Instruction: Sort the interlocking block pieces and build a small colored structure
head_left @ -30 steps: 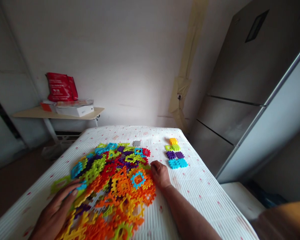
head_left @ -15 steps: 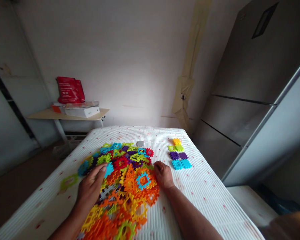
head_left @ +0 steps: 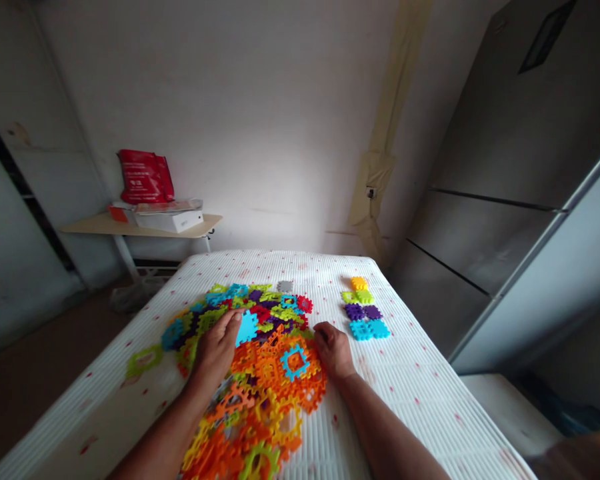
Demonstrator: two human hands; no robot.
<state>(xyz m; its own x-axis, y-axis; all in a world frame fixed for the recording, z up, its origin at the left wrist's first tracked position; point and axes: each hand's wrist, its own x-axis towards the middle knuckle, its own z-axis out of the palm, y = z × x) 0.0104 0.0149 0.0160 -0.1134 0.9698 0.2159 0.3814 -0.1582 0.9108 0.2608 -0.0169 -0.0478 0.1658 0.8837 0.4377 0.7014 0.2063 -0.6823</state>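
Observation:
My left hand (head_left: 216, 348) pinches a flat light-blue notched building tile (head_left: 248, 327) between thumb and fingers, above the middle of the pile. Under and around it spreads a heap of interlocking plastic pieces (head_left: 267, 373) in orange, yellow, green, red, purple and grey. A blue open square frame (head_left: 285, 365) lies on the orange ones. At the heap's right edge rests my right hand (head_left: 335, 348), its fingers curled closed; whatever they may hold is hidden.
Right of the heap lie yellow (head_left: 359, 283), green (head_left: 364, 297), purple (head_left: 353, 312) and blue tiles (head_left: 379, 329) grouped by colour. A grey tile (head_left: 285, 286) sits behind the heap, a green piece (head_left: 144, 361) left of it. The white ribbed tablecloth (head_left: 400, 400) covers the table; a fridge (head_left: 470, 200) stands right.
My left hand has moved right across the heap, carrying the light-blue tile, which shows more fully now. My right hand stays at the heap's right edge. The view has shifted slightly.

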